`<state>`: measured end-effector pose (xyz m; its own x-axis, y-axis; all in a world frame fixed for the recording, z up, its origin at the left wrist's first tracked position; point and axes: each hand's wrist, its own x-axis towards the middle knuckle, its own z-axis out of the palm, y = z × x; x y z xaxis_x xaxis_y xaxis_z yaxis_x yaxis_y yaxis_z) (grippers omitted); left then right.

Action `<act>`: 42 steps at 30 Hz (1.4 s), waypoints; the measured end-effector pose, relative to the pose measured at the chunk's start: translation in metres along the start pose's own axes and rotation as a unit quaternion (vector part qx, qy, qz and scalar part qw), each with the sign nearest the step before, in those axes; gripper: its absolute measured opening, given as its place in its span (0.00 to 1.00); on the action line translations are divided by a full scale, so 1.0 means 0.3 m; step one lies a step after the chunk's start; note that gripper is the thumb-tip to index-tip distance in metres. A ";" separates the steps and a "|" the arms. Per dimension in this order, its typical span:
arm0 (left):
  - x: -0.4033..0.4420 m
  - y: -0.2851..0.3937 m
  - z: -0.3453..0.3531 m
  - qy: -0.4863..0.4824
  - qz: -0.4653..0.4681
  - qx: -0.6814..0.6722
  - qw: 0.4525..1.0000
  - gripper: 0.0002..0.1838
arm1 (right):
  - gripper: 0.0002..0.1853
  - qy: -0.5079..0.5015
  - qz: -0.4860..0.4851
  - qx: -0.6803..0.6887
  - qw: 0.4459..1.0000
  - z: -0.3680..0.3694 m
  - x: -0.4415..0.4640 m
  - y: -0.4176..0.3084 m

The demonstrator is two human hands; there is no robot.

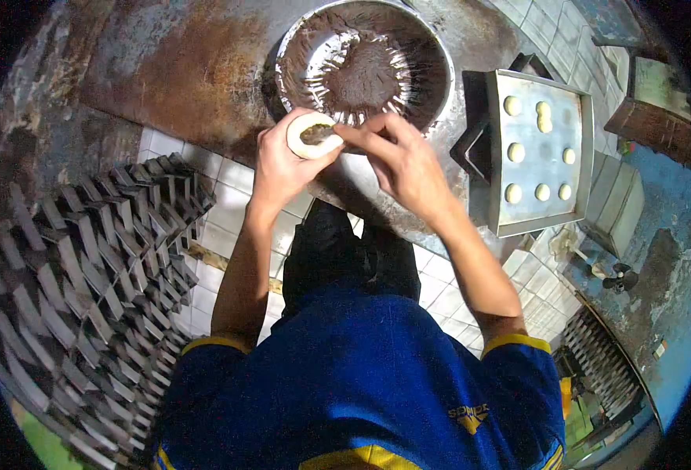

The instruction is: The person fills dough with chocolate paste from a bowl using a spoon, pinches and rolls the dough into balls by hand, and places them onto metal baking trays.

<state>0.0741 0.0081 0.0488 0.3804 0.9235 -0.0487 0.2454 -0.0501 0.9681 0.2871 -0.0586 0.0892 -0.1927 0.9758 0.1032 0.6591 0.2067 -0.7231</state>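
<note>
Near the front edge of the worktable, my left hand (276,166) is closed around a flattened round of pale dough (297,144). Dark brown filling (314,135) lies in the middle of the dough. My right hand (409,166) reaches in from the other side, fingers bent together with their tips at the filling; whether they grip a small tool I cannot make out. Just beyond both hands stands a wide metal bowl (448,82) with thick dark brown paste (361,74) inside, smeared up its walls.
To the right, a metal tray (540,215) carries several pale dough balls (515,152), two of them touching. The rusty metal worktable (181,70) extends left of the bowl. Stacked metal trays (87,274) rise at the left. A fan (618,276) stands at the right.
</note>
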 end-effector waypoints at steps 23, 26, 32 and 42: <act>0.002 0.102 0.166 -0.303 -0.043 -0.086 0.948 0.23 | 0.32 0.093 0.101 0.153 0.979 -0.141 -0.181 -0.016; 0.020 0.109 0.141 -0.371 0.019 -0.012 0.928 0.23 | 0.27 0.062 0.114 0.172 0.977 -0.198 -0.162 -0.037; 0.004 0.233 0.145 -0.355 -0.133 -0.281 0.882 0.25 | 0.17 0.110 0.217 0.352 0.904 -0.180 -0.195 -0.009; -0.047 0.251 0.226 -0.184 -0.211 -0.314 0.907 0.12 | 0.36 0.059 0.027 -0.012 0.998 -0.318 -0.125 -0.174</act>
<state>0.1479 -0.0344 0.1057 0.6707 0.6150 -0.4146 -0.0740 0.6116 0.7877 0.3292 -0.0991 0.1883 -0.0700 0.9868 0.1458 0.6831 0.1540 -0.7140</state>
